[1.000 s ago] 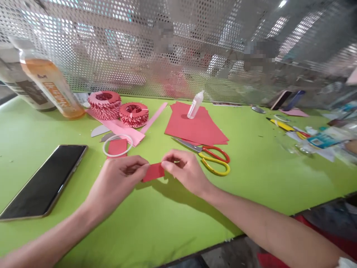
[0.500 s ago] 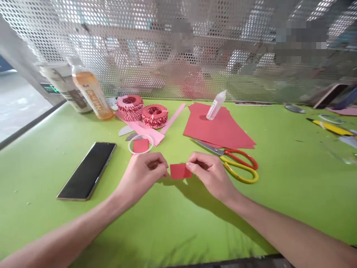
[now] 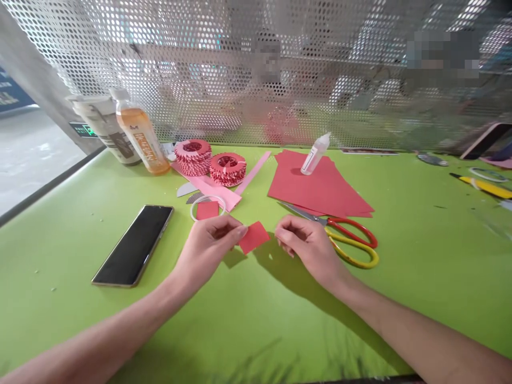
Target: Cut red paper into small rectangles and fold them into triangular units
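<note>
My left hand (image 3: 208, 245) pinches a small red paper piece (image 3: 253, 236) by its left edge, holding it just above the green table (image 3: 256, 320). My right hand (image 3: 308, 248) hovers a short way to the right of the piece, fingers curled in, not touching it. Red and yellow scissors (image 3: 348, 240) lie just behind the right hand. Another small red piece (image 3: 207, 210) rests inside a white ring (image 3: 193, 206) behind the left hand.
A black phone (image 3: 134, 244) lies at the left. Two red folded-paper rings (image 3: 210, 162), pink strips (image 3: 216, 189), a stack of red sheets (image 3: 320, 186) with a glue bottle (image 3: 316, 153), a drink bottle (image 3: 142, 140) and a perforated screen stand behind.
My right hand has let go of the red piece and drawn slightly right. The left hand alone now holds it, tilted. The view has shifted a little leftward.
</note>
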The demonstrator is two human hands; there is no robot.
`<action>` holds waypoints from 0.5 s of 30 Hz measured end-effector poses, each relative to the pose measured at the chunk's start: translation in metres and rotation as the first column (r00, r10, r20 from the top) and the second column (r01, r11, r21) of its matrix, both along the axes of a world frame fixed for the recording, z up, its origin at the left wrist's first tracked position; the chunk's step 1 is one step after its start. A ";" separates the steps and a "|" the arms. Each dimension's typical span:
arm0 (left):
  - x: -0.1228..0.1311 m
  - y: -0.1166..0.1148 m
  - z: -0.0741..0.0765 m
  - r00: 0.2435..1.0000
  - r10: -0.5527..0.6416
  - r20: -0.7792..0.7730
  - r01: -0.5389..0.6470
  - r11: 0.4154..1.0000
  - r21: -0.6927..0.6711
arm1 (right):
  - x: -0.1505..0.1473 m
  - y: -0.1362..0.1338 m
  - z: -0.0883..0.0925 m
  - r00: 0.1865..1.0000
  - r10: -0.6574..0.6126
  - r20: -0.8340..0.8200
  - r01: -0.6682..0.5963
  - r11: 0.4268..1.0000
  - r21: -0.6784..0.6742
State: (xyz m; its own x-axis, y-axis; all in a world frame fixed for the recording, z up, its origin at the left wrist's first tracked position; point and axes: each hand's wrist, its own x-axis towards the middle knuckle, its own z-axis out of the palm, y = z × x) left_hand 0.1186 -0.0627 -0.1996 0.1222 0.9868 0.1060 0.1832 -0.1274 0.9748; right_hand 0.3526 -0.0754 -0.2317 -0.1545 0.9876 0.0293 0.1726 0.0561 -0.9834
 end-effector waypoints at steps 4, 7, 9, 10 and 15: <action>0.003 -0.002 -0.004 0.996 -0.033 0.077 0.037 0.998 -0.054 | -0.007 -0.006 -0.001 0.995 0.074 -0.072 -0.077 0.996 -0.042; 0.008 -0.009 -0.006 0.983 -0.166 0.080 0.175 0.977 -0.124 | -0.011 -0.011 -0.001 0.996 0.060 -0.064 -0.060 0.998 0.009; 0.011 -0.013 -0.007 0.976 -0.210 0.054 0.215 0.968 -0.129 | -0.012 -0.012 -0.001 0.997 0.043 -0.058 -0.041 0.999 0.024; 0.012 -0.014 -0.007 0.975 -0.216 0.047 0.221 0.967 -0.127 | -0.012 -0.012 -0.001 0.997 0.044 -0.061 -0.043 0.999 0.018; 0.011 -0.014 -0.005 0.974 -0.201 0.103 0.213 0.969 -0.122 | -0.011 -0.013 -0.002 0.982 0.063 -0.177 -0.085 0.990 -0.116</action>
State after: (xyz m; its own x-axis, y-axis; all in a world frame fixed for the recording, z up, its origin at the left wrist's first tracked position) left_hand 0.1291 -0.0764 -0.2050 0.3209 0.9471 -0.0031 0.0782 -0.0233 0.9967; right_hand 0.3412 -0.0884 -0.2341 -0.2305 0.9713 -0.0585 0.0001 -0.0601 -0.9982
